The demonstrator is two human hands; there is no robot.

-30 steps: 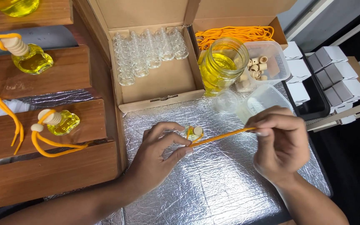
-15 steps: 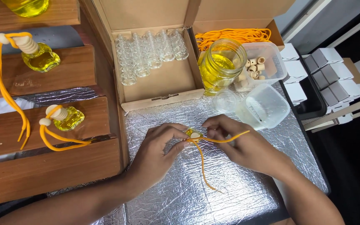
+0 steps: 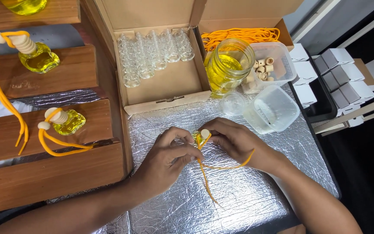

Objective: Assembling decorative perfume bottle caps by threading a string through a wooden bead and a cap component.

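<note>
- Far left, wooden shelves (image 3: pixel 44 82): two finished bottles lie there, upper one (image 3: pixel 37 56) and lower one (image 3: pixel 66 122), each filled with yellow liquid, wooden cap on, orange cord looped and trailing. Another yellow-filled piece shows at the top edge, cut off. By my reading, at least two units done.
- Open cardboard box (image 3: pixel 161 82): rows of empty clear glass bottles (image 3: pixel 152 54) along its back; most of the stock looks unfilled, so much is left.
- Left hand (image 3: pixel 169 156), over the foil-covered desk (image 3: pixel 247 199): grip closed, fingers pinched on the small bottle (image 3: pixel 199 138), mostly hidden between both hands.
- Orange cord (image 3: pixel 206 173): runs from the bottle's neck down over the foil, one strand looping right under the other wrist. A pale wooden bead (image 3: pixel 205 133) sits at the top of it.
- Right hand (image 3: pixel 234 143): grip closed at the bead and cord, touching the bottle's top. This unit looks mid-assembly: cord on, cap not visibly seated.
- Further right: jar of yellow liquid (image 3: pixel 228 67), tub of wooden caps (image 3: pixel 267 65), spare orange cords (image 3: pixel 243 35), empty clear tub (image 3: pixel 273 108), small white boxes (image 3: pixel 338 73).
- Against a second ago: the right hand then held the cord pulled taut out to the right; now it has closed in on the bottle and the cord hangs slack toward the person.
</note>
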